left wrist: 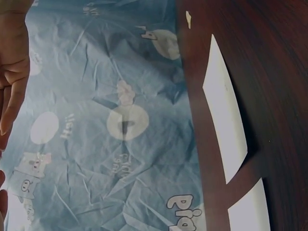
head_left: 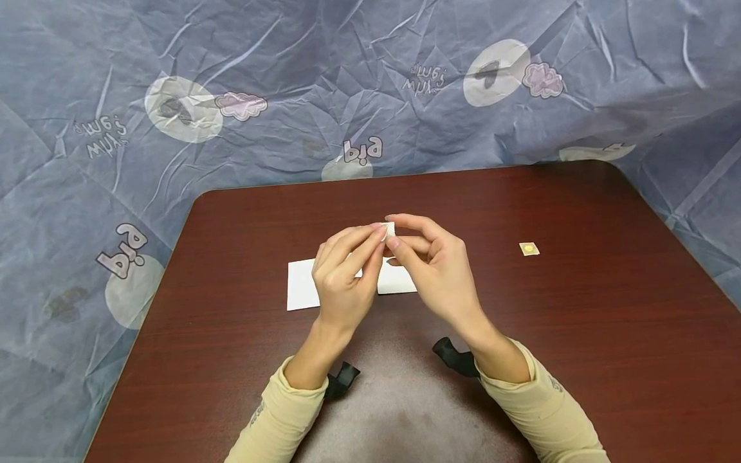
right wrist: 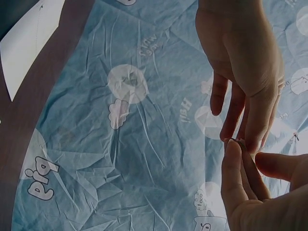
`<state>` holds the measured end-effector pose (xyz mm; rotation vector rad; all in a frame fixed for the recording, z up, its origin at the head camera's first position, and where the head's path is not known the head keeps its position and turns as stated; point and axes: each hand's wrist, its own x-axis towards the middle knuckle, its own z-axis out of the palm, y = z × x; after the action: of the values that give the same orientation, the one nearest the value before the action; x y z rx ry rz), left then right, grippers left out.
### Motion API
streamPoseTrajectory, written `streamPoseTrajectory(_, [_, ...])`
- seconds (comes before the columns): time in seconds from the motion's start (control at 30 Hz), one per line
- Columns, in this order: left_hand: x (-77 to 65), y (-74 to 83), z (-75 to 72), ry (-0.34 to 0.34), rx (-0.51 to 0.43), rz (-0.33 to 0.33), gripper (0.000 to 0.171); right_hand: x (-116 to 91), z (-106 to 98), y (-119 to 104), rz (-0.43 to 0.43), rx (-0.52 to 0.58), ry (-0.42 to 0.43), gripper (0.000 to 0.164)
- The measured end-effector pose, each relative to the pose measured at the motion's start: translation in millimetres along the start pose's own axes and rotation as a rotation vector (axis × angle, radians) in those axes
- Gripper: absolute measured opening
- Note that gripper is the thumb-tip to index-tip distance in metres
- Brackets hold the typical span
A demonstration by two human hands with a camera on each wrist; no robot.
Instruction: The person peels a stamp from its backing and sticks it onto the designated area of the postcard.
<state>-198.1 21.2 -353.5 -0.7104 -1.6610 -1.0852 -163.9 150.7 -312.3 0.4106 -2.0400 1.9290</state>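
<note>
Above the middle of the table, both hands meet at a small white piece [head_left: 390, 228] that looks like paper. My left hand [head_left: 347, 276] pinches its left side between thumb and fingertips. From the other side, the right hand [head_left: 437, 270] holds it at the thumb and forefinger, with the other fingers bent beneath. Below and behind the hands lie a white sheet [head_left: 302, 287] on the left and another white sheet [head_left: 396, 280] on the right, both partly covered by the hands. In the right wrist view the fingertips [right wrist: 234, 147] come together, largely hiding the piece.
A small pale square with a yellow middle [head_left: 529, 249] lies on the right of the brown table [head_left: 608, 308]. Black straps [head_left: 457, 357] hang under the wrists. A creased blue printed sheet [head_left: 301, 77] hangs behind the table.
</note>
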Motion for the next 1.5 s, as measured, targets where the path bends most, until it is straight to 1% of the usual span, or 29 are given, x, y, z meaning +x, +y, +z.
streamPoseTrajectory(0.13, [0.0,-0.1,0.3,-0.004,0.008,0.018,0.011,0.5,-0.8,-0.3,0.013,-0.012,-0.011,0.026])
streamPoseTrajectory(0.37, [-0.9,-1.1,1.2,-0.012,0.004,0.025,0.011,3.0,-3.0,-0.9,0.097,-0.009,-0.019,0.023])
streamPoseTrajectory(0.57, [-2.9,-2.4,2.5,-0.012,0.022,0.033,0.012,4.0,-4.1,-1.0,0.166,0.049,-0.032,0.025])
streamPoseTrajectory(0.67, [-3.3,-2.1,3.0,-0.012,0.026,0.039,0.012,4.2,-5.5,-1.4,0.184,0.023,-0.043,0.021])
streamPoseTrajectory(0.73, [-3.3,-1.7,3.3,-0.011,0.029,0.046,0.011,4.0,-6.5,-1.9,0.181,-0.013,-0.051,0.021])
streamPoseTrajectory(0.87, [-2.5,-0.8,3.4,-0.007,0.039,0.061,0.011,3.9,-7.6,-2.1,0.141,-0.074,-0.061,0.021])
streamPoseTrajectory(0.97, [-1.8,-0.5,3.7,-0.008,0.041,0.066,0.011,3.8,-8.0,-1.8,0.11,-0.101,-0.059,0.02])
streamPoseTrajectory(1.07, [-1.7,-0.2,3.8,-0.01,0.032,0.06,0.011,3.6,-8.0,-1.7,0.099,-0.108,-0.056,0.019])
streamPoseTrajectory(1.17, [-2.5,0.2,4.2,-0.015,0.001,0.038,0.011,3.5,-7.5,-1.7,0.097,-0.113,-0.052,0.018])
streamPoseTrajectory(1.27, [-4.1,0.5,5.1,-0.015,-0.041,-0.009,0.011,3.5,-6.7,-1.3,0.096,-0.112,-0.044,0.017])
streamPoseTrajectory(1.37, [-5.4,1.9,6.0,-0.011,-0.089,-0.084,0.01,3.1,-6.0,-0.6,0.093,-0.103,-0.032,0.017])
streamPoseTrajectory(1.5, [-6.1,5.4,7.3,-0.008,-0.185,-0.199,0.012,2.5,-5.1,0.1,0.087,-0.094,-0.013,0.017])
